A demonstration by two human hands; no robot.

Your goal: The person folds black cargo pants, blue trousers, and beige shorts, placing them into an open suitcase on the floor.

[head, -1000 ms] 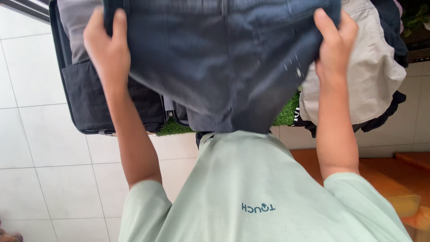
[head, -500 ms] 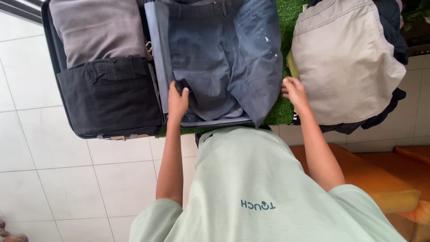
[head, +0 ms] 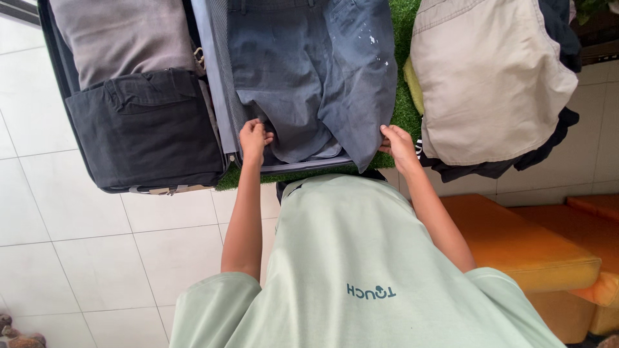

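Observation:
A pair of dark blue-grey shorts [head: 309, 84] with small white specks lies spread in the right half of an open suitcase [head: 216, 96]. My left hand [head: 255, 138] grips the near hem of one leg at the suitcase's near edge. My right hand [head: 396, 145] pinches the hem of the other leg, which hangs over the suitcase's right side onto green artificial turf [head: 403, 109]. Folded grey fabric [head: 122, 35] and folded black trousers [head: 148, 125] fill the left half.
A pile of clothes with a beige garment [head: 490, 84] on top over dark pieces lies on the turf to the right. Orange cushions [head: 535, 245] sit at lower right. White floor tiles [head: 97, 245] spread to the left. My pale green shirt fills the lower middle.
A second ago I held the shorts up in front of the camera. They have since come down into the suitcase, and my hands have slid to the leg hems near me.

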